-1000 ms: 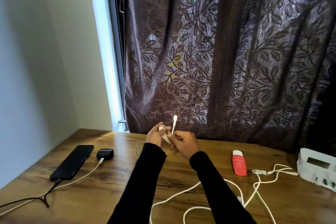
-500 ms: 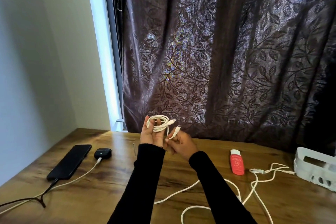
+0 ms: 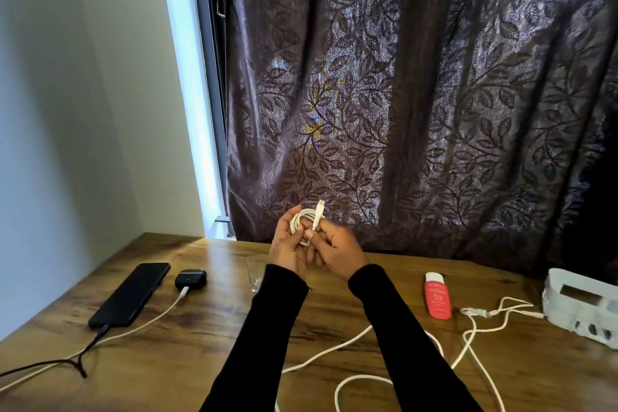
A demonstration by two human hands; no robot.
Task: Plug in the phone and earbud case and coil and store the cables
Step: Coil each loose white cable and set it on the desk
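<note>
A white cable coil is held above the bench's far edge, wound into a small tight ring of several loops. It is cupped by the left hand, fingers curled round it. Its plug end is pinched upright by the right hand, the connector tip standing above the ring. Near the left edge a black phone and a dark earbud case are seen, each with a cable attached. Loose white cables are spread toward the right edge.
</note>
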